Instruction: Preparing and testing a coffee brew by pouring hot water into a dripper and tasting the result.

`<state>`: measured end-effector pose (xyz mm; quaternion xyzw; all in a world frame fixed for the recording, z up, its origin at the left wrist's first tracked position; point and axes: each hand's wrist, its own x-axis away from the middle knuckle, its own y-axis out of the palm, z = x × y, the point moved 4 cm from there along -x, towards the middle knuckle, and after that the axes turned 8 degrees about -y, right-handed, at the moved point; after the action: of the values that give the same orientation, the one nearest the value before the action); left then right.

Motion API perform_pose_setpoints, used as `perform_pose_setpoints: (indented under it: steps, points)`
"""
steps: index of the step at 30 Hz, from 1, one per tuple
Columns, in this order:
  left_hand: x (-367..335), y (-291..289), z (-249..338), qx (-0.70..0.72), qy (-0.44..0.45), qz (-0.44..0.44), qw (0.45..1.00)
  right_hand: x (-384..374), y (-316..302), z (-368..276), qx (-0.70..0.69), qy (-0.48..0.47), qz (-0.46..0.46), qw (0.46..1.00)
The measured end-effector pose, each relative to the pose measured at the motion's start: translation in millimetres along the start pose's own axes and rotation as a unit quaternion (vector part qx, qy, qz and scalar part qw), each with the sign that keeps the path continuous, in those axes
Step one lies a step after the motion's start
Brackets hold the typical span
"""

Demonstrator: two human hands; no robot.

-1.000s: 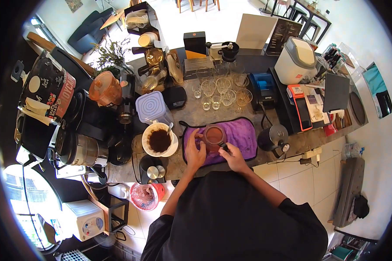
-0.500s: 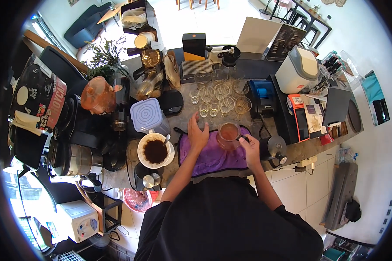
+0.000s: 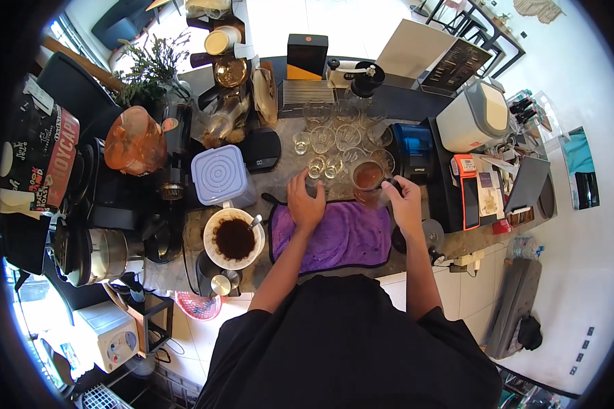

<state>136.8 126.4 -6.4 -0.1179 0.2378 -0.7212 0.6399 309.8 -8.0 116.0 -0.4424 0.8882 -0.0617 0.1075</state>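
My right hand (image 3: 406, 204) is closed on the dark handle of a glass server (image 3: 368, 178) with reddish-brown liquid in it. The server is in front of several small clear glasses, close to the nearest ribbed glass (image 3: 353, 155). Near two little shot glasses (image 3: 333, 167), my left hand (image 3: 306, 204) has its thumb and fingers apart and nothing visible in them. A purple cloth (image 3: 331, 238) with a dark border lies on the counter between my forearms. Left of it, a white dripper (image 3: 215, 255) holds a paper filter with wet coffee grounds (image 3: 235, 239), and a spoon leans at its rim.
Behind the dripper are a lidded container (image 3: 220, 174) and a black scale (image 3: 260, 150). A blue-black printer (image 3: 412, 151) borders the glasses on the right. At the back stands a hand grinder (image 3: 367, 80). A plant (image 3: 153, 68) is at the far left.
My right hand has carried the server forward, off the cloth and toward the glasses. My left hand has come nearer the shot glasses. The whole view has shifted slightly.
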Motion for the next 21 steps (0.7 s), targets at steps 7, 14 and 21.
perform_pose_setpoints:
  steps: [7, 14, 21]
  points:
    - [-1, 0, 4, -0.025, -0.010, 0.001, 1.000, -18, 8, -9, 0.052, 0.017, -0.050, 0.997]
    - [-1, -1, 5, -0.018, -0.002, 0.007, 1.000, -33, 19, -12, 0.140, 0.006, -0.082, 0.987]
    - [-1, -3, 4, -0.003, 0.005, 0.017, 1.000, -41, 31, -28, 0.213, -0.023, -0.103, 0.971]
